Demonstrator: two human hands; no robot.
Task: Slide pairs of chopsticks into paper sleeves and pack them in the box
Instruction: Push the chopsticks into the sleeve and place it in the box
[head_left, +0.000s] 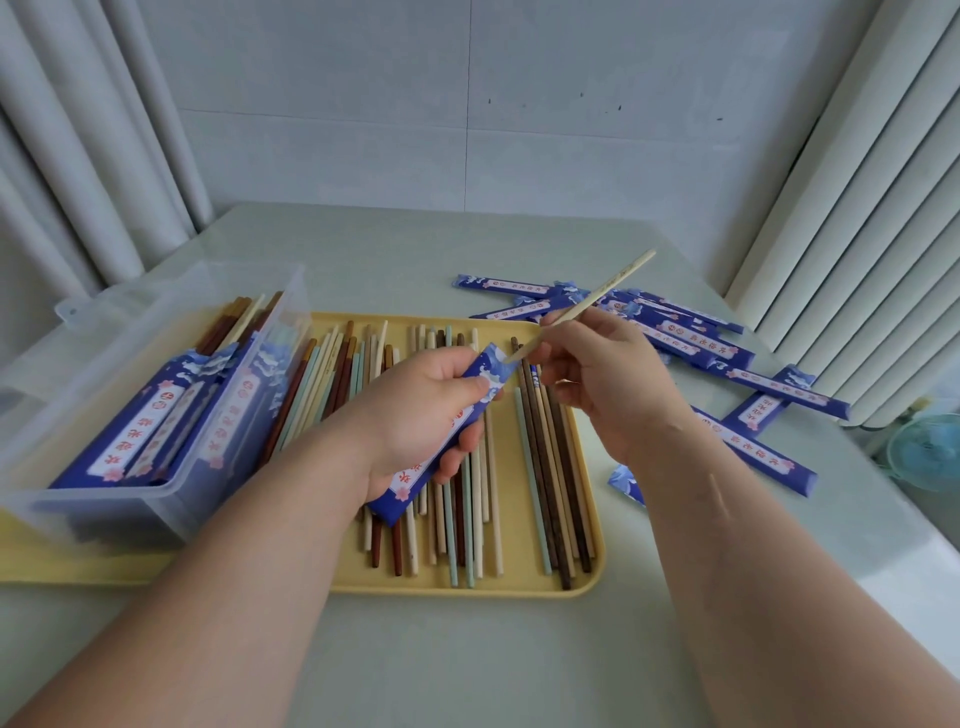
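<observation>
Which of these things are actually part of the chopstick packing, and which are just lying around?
In use: cream wooden chopstick, blue paper sleeve, loose chopsticks on the yellow tray, clear plastic box, spare blue sleeves.

Lying about: small turquoise fan, white curtains.

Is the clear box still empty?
No: the clear box already holds several sleeved pairs with chopstick ends sticking out.

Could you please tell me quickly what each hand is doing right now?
Left hand: closed around a blue paper sleeve.
Right hand: fingers pinching a pale chopstick, its tip at the sleeve's open end.
</observation>
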